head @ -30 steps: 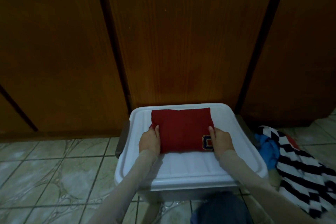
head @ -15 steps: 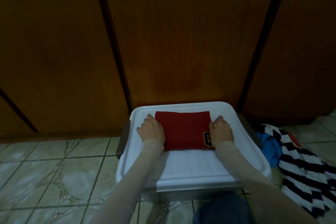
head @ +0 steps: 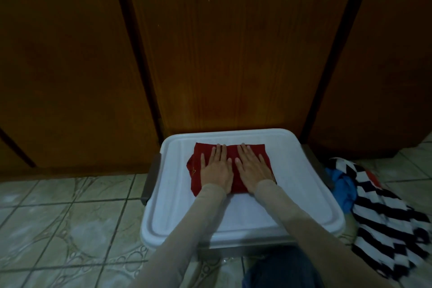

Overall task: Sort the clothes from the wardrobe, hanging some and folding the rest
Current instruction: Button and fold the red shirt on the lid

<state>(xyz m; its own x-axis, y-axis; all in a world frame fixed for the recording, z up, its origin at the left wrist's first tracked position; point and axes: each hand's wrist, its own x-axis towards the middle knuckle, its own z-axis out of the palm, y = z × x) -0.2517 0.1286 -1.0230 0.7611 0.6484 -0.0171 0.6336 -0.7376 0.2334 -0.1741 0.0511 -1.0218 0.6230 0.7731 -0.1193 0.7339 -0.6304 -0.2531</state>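
A folded red garment (head: 197,170) lies on the white lid of a plastic storage box (head: 301,194), toward the lid's far half. My left hand (head: 216,167) and my right hand (head: 252,166) lie flat on top of it side by side, fingers straight and pointing away from me, pressing the fabric down. Both hands cover the garment's middle. Closed brown wardrobe doors (head: 233,54) stand right behind the box.
A heap of clothes lies on the tiled floor to the right of the box: a black-and-white striped garment (head: 383,217) and a blue one (head: 343,189). My blue-clad knee (head: 280,269) is at the bottom edge. Tiled floor (head: 70,217) spreads to the left.
My hands were at the garment's left and right sides; they have moved inward onto its top and now press flat. The garment sits slightly more rumpled at its left edge.
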